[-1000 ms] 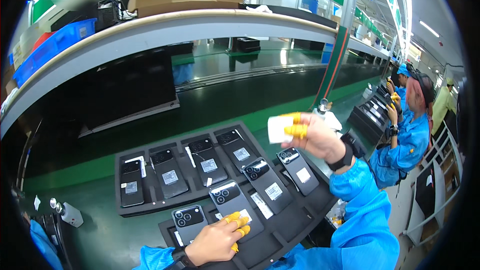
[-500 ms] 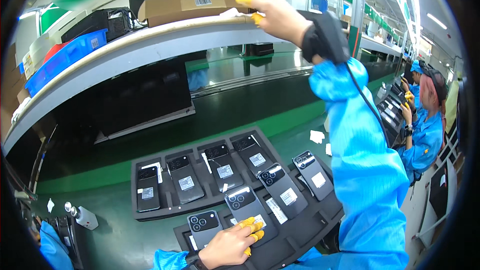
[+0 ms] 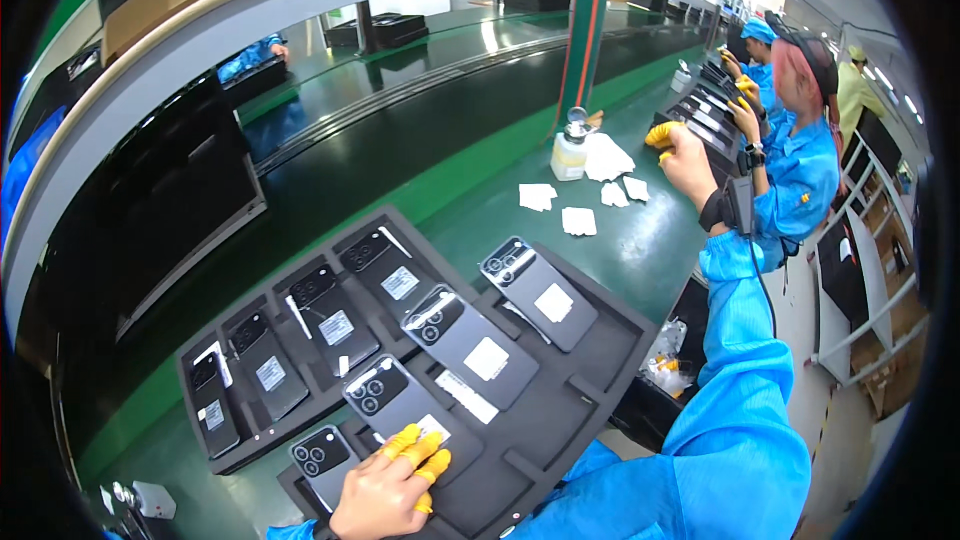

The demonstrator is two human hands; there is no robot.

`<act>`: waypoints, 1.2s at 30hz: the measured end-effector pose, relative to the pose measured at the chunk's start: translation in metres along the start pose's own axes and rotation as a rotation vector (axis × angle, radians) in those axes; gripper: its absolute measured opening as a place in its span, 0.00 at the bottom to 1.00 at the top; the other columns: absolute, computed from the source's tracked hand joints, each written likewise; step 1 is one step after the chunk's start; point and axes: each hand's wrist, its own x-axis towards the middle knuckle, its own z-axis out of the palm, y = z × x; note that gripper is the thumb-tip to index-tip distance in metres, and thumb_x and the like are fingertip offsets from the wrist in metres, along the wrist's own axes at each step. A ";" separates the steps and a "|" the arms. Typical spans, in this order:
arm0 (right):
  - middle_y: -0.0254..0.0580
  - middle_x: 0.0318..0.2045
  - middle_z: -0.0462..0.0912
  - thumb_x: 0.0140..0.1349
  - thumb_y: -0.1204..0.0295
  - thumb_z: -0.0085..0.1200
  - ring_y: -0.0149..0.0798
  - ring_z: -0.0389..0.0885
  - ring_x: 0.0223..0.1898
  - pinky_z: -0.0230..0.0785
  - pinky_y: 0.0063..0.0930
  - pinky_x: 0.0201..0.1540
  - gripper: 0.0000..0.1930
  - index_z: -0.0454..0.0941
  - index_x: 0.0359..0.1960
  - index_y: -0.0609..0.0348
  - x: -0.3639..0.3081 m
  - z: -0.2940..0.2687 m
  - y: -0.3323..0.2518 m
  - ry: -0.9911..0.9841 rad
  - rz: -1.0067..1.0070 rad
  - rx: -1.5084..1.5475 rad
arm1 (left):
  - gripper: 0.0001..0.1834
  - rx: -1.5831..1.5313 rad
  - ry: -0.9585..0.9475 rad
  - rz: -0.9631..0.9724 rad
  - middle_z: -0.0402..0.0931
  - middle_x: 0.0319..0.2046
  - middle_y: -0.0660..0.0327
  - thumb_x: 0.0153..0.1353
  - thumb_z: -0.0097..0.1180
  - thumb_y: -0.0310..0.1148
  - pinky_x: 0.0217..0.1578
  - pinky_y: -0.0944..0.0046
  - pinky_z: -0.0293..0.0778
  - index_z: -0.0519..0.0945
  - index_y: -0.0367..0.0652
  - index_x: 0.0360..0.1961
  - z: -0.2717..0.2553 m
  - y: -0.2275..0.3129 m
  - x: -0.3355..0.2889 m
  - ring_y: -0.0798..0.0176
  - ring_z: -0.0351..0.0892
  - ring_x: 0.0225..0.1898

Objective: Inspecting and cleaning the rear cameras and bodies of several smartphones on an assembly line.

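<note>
While L hand touched w/ spread, empty fingers the label of a phone on the near tray, R hand was raised, curled; whether gripping sth., I couldn't tell.

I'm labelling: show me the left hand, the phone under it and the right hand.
Left hand (image 3: pixel 383 492), head view: back of hand.
Phone (image 3: pixel 410 404), head view: grey back.
Right hand (image 3: pixel 688 162), head view: its bare middle.
</note>
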 end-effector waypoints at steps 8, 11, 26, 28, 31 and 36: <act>0.51 0.32 0.85 0.50 0.76 0.62 0.49 0.85 0.37 0.76 0.38 0.44 0.10 0.86 0.36 0.59 -0.016 0.057 0.045 -0.139 0.076 -0.116 | 0.26 -0.059 -0.008 0.009 0.77 0.57 0.55 0.50 0.53 0.28 0.59 0.53 0.73 0.81 0.46 0.54 0.002 0.000 -0.010 0.47 0.74 0.61; 0.51 0.30 0.84 0.48 0.71 0.66 0.51 0.83 0.37 0.75 0.41 0.43 0.09 0.86 0.33 0.58 0.000 0.089 0.051 -0.162 0.087 -0.106 | 0.23 -0.045 0.015 0.007 0.79 0.54 0.57 0.52 0.52 0.30 0.53 0.56 0.77 0.83 0.48 0.51 0.002 0.000 -0.008 0.48 0.76 0.58; 0.59 0.31 0.85 0.50 0.79 0.56 0.50 0.86 0.34 0.76 0.36 0.39 0.11 0.85 0.35 0.67 0.030 0.113 0.088 -0.421 0.415 0.072 | 0.22 -0.015 0.020 -0.043 0.81 0.52 0.59 0.52 0.52 0.31 0.50 0.58 0.79 0.85 0.49 0.49 -0.003 0.006 -0.003 0.50 0.78 0.57; 0.60 0.32 0.85 0.50 0.75 0.59 0.56 0.85 0.37 0.77 0.42 0.45 0.10 0.86 0.34 0.65 0.030 0.108 0.079 -0.437 0.210 -0.108 | 0.22 -0.018 0.020 -0.049 0.81 0.52 0.59 0.52 0.52 0.31 0.51 0.58 0.79 0.85 0.48 0.49 -0.002 0.006 -0.003 0.50 0.78 0.57; 0.57 0.30 0.85 0.48 0.75 0.61 0.56 0.85 0.35 0.78 0.43 0.44 0.08 0.86 0.31 0.63 0.022 0.111 0.068 -0.334 0.112 -0.259 | 0.21 -0.010 0.030 -0.041 0.81 0.52 0.58 0.52 0.52 0.31 0.52 0.58 0.79 0.85 0.48 0.48 0.000 0.006 -0.003 0.50 0.78 0.57; 0.53 0.27 0.84 0.47 0.75 0.61 0.54 0.85 0.33 0.79 0.44 0.40 0.07 0.86 0.29 0.59 0.016 0.116 0.059 -0.321 0.006 -0.376 | 0.21 -0.017 0.009 -0.060 0.81 0.52 0.58 0.52 0.52 0.31 0.53 0.58 0.78 0.85 0.47 0.48 -0.002 0.007 -0.002 0.50 0.78 0.57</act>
